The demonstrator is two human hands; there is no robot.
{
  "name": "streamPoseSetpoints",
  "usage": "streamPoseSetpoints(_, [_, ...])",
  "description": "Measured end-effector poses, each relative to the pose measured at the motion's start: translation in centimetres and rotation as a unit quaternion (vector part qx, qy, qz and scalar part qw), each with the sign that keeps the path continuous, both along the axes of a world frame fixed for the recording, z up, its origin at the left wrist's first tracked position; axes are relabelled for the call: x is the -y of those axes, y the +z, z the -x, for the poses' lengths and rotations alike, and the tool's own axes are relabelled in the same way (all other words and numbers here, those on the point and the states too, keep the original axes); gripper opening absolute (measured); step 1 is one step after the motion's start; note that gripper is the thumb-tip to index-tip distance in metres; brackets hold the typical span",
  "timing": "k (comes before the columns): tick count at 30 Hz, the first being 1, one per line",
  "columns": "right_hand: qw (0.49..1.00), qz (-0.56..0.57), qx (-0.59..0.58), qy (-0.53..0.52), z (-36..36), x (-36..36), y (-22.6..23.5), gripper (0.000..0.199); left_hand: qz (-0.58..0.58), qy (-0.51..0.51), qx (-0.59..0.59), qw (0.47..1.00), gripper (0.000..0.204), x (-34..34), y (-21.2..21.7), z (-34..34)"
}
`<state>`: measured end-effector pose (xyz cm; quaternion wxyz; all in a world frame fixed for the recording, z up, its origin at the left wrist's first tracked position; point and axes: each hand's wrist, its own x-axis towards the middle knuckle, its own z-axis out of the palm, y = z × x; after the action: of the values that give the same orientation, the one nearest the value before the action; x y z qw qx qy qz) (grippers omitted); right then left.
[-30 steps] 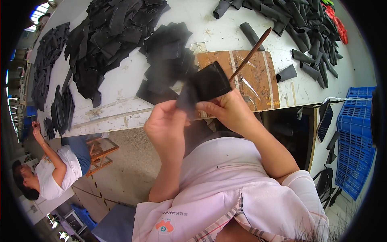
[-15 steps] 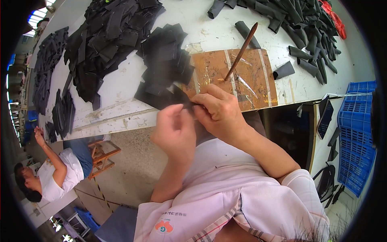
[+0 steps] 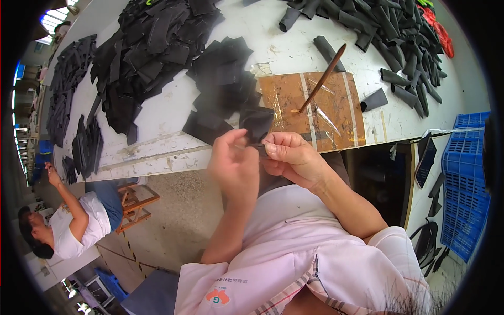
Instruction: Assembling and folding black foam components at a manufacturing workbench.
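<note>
My right hand (image 3: 294, 155) pinches a small black fabric piece (image 3: 260, 148) between thumb and fingers, just off the table's front edge. My left hand (image 3: 233, 165) is curled against the piece's left end and somewhat blurred; its fingers close on it, and most of the piece is hidden. Straight beyond my hands lies a stack of flat black fabric pieces (image 3: 223, 73), its nearest ones reaching the table edge. Beside it is a worn brown board (image 3: 283, 97) with strips of clear tape. A brown tapered stick (image 3: 324, 76) rises at a slant from the board.
A large heap of flat black pieces (image 3: 152, 52) lies left of the stack. Rolled black tubes (image 3: 394, 42) pile up at the far right, near a red plastic bag (image 3: 438, 34). A blue crate (image 3: 464, 184) stands right. Another person (image 3: 79, 215) works at the left.
My hands have drawn slightly back from the table edge and the right hand has turned, showing its thumb and fingertips. The view has shifted slightly.
</note>
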<state>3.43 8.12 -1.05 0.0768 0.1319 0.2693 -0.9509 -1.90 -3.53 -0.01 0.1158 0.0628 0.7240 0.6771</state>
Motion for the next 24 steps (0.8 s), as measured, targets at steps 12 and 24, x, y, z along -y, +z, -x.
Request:
streamPoseSetpoints(12, [0.978,-0.186,-0.070,-0.068,-1.5,-1.2,1.6,0.020,-0.327,-0.361,0.207,0.848,0.035,1.2,2.8,0.9])
streamPoseSetpoints(24, [0.687,-0.653,-0.195,-0.254,-2.0,-3.8,7.0,0.009,-0.139,-0.074,-0.199,0.967,0.011,-4.5,4.8,-1.9])
